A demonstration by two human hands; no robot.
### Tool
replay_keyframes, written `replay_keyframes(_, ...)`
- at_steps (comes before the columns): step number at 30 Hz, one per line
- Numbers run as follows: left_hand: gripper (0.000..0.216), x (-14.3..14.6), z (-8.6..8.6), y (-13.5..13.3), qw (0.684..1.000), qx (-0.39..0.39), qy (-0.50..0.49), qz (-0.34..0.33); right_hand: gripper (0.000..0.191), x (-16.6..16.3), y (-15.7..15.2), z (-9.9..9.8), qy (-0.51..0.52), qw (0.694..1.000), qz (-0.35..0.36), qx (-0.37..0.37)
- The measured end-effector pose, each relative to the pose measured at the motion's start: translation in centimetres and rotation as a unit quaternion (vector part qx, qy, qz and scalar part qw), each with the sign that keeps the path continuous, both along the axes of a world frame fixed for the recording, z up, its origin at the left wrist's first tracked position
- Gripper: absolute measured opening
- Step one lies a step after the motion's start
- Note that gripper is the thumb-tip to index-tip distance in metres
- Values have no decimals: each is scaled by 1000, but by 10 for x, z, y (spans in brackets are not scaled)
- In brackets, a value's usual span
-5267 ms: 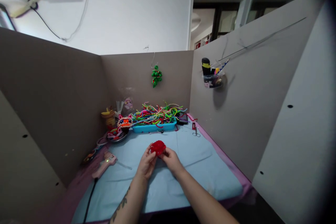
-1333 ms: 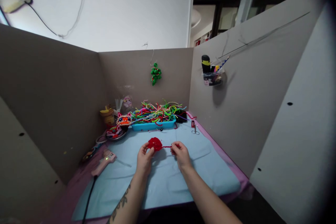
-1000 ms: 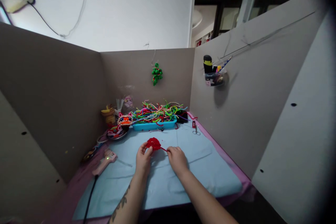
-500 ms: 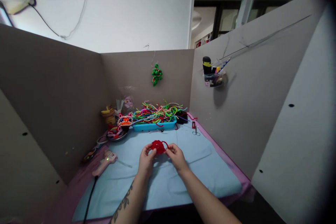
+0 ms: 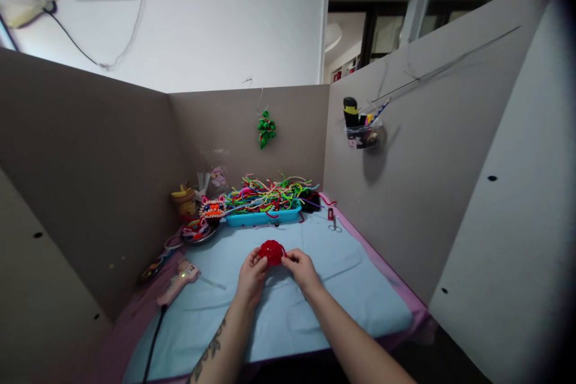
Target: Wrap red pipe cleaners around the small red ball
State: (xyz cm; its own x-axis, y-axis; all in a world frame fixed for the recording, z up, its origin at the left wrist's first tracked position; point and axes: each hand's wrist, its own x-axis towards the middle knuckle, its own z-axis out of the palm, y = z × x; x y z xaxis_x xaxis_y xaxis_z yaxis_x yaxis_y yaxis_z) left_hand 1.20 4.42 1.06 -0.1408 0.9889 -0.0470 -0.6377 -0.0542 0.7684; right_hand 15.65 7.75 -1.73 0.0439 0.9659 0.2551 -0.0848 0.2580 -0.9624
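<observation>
A small desk is closed in by brown boards on three sides and is covered by a light blue cloth [image 5: 288, 318]. At the back, a blue tray [image 5: 263, 218] is filled with fuzzy sticks [image 5: 270, 193] in many colours. A plate [image 5: 200, 234] of little made things is set to the left of the tray. Small scissors [image 5: 333, 222] are laid to its right. A glue gun [image 5: 178, 281] is laid on the left edge of the cloth, and a tiny green light is seen on it. A green bunch [image 5: 266, 129] is hung on the back board, and a cup [image 5: 362, 135] of pens is stuck to the right board.

In the middle, in front of the tray, a red fuzzy ball [image 5: 272, 251] is held just above the cloth. It is pinched on its left side by the left hand [image 5: 252, 279] and on its right side by the right hand [image 5: 302, 268]. The two hands are brought close together, with only the ball between them.

Some things could go wrong. The ball could be dropped if the pinch is made too soft. Its wound shape could be sprung loose if an end is let go. A finger could be poked by a sharp wire tip. The glue gun could be bumped by the left arm, since it is kept near and looks switched on
</observation>
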Motion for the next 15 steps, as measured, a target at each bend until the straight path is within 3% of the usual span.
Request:
replay_keyframes(7,56,-2,-4,1,999,-31,6,-34,19,-2,-3,1,-6,1000,3,-1)
replay_keyframes(15,57,1,-4,1,999,-25,34,-2,15,0,-4,5,-4,1000,5,30)
